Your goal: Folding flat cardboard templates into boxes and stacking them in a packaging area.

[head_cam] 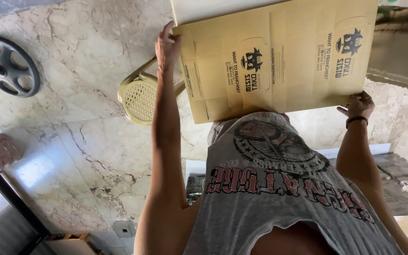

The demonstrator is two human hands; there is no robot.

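Observation:
I hold a large flat tan cardboard box blank point(279, 61) with dark printed logos out in front of my chest. My left hand point(167, 45) grips its left edge near the upper corner, arm stretched out. At its lower right corner, my right hand point(359, 106), with a dark band on the wrist, holds the edge. My grey sleeveless printed shirt point(279, 189) fills the bottom of the view. A pale white board point(213, 9) shows just behind the blank's top edge.
Below is a beige marble floor point(81, 123). A yellow woven-seat chair point(139, 98) stands under the blank's left side. A black wheel point(8, 66) lies far left. Stacked cardboard point(397, 52) sits upper right, wrapped bundles point(402, 182) lower right, and a dark frame point(10, 208) lower left.

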